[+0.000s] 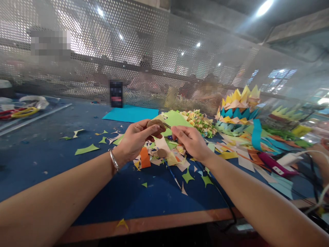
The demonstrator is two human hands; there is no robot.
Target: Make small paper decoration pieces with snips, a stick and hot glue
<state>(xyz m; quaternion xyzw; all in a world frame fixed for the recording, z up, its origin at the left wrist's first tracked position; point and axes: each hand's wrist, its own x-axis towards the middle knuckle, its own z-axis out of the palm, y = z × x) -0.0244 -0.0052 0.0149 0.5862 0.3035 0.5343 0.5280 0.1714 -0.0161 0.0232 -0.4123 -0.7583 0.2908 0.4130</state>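
My left hand (140,139), with a silver bangle at the wrist, pinches a small brown round disc (155,122) above the table. Facing it, my right hand (189,139) is closed on a thin, dark metal-looking tool (167,126), whose tip points at the disc's edge. Whether tip and disc touch, I cannot tell. Below my hands lie cut paper scraps, among them an orange strip (145,157) and another brown disc (161,153). A slim blue stick-like tool (173,175) lies on the table in front of the scraps.
Behind my hands are a blue paper sheet (132,114), a phone (116,94) and a heap of small paper flowers (199,120). Pointed paper crowns (239,109) stand stacked at right, near a magenta power strip (277,164) with cables. A perforated metal screen (154,51) closes the far side.
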